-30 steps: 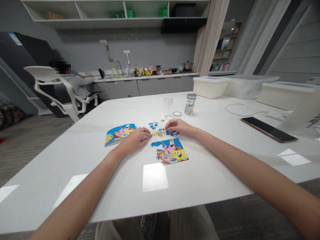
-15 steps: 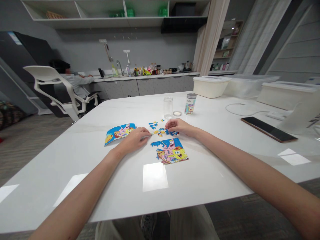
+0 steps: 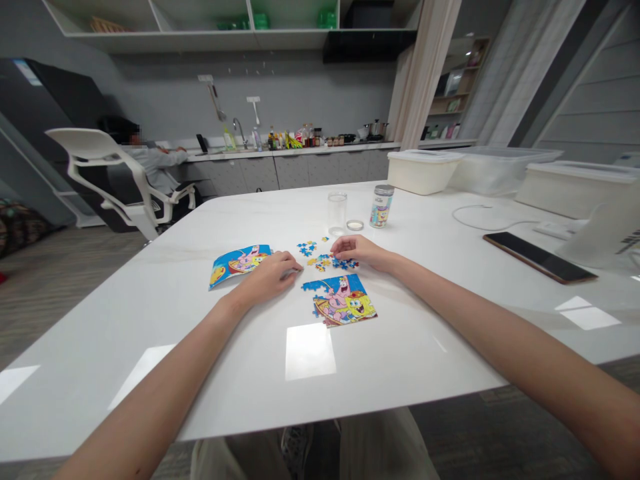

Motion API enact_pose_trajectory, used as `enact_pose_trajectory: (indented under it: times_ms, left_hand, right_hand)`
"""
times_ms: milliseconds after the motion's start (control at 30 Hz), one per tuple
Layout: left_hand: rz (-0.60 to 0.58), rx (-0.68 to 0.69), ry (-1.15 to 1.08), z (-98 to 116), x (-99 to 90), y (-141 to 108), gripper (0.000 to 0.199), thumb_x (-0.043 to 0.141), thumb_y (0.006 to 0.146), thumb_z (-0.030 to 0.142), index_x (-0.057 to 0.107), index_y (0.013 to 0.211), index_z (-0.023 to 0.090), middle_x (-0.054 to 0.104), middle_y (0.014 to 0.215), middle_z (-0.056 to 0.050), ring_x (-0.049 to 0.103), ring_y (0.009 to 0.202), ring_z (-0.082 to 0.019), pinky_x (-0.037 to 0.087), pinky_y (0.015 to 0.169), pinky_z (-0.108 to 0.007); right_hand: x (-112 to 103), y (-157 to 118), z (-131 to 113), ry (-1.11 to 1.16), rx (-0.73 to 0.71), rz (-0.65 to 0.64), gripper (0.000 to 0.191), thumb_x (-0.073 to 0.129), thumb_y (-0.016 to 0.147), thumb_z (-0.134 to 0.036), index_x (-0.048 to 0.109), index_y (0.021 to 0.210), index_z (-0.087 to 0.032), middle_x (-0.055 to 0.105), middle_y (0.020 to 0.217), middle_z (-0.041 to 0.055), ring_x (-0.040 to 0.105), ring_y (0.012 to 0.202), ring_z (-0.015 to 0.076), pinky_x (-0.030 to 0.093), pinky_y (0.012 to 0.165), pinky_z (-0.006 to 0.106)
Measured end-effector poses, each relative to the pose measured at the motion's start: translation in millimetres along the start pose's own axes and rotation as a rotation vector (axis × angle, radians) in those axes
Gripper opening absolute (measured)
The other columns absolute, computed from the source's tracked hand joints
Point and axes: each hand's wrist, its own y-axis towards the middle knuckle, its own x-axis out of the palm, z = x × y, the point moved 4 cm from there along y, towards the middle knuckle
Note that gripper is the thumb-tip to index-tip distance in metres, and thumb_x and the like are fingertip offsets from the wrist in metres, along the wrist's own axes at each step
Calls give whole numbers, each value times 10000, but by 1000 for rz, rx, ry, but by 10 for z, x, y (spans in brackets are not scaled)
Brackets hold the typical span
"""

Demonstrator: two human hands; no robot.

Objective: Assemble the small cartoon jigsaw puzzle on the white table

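A partly joined jigsaw puzzle (image 3: pixel 346 301) lies flat before me, a cartoon picture with a ragged left edge and a gap at its upper left. Beyond it are loose puzzle pieces (image 3: pixel 320 262), blue and yellow, with a smaller group (image 3: pixel 307 248) farther back. My right hand (image 3: pixel 361 252) is over the right of the pile, fingers pinched; a small puzzle piece seems to show at the tips. My left hand (image 3: pixel 273 275) rests left of the pile with fingers curled together; what they hold, if anything, is hidden. Partly behind it lies a curved picture sheet (image 3: pixel 239 261) with the same cartoon.
Behind the pieces stand a clear jar (image 3: pixel 337 213), its round lid (image 3: pixel 355 225) and a printed canister (image 3: pixel 381 207). A phone (image 3: pixel 539 257), a white cable (image 3: pixel 493 218) and plastic boxes (image 3: pixel 423 173) are at right. A person (image 3: pixel 155 163) sits at the far counter.
Both hands stay almost where they were, with only slight finger movement. The view has shifted a little; the puzzle and the loose pieces look the same.
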Motion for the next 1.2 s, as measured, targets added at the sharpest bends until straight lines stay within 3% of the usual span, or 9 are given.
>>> enact_pose_trajectory:
  times_ms: [267,1200]
  left_hand:
    - [-8,-9,48,0,13,2,285,459,877,170,657,1081,194,605,999,-90,564,922,-213,463,805,-352]
    - [-1,4,40,19,10,-10,253,456,879,163,656,1028,201,611,981,-79,569,920,-200,469,819,-354]
  right_hand:
    - [7,-1,-3,7,7,-5,226,800,576,-170,688,771,-151,689,755,11,606,694,112,460,695,253]
    - [-28,0,20,15,53,70,145,703,572,-115,674,707,-159,690,732,13,587,644,115,426,601,238]
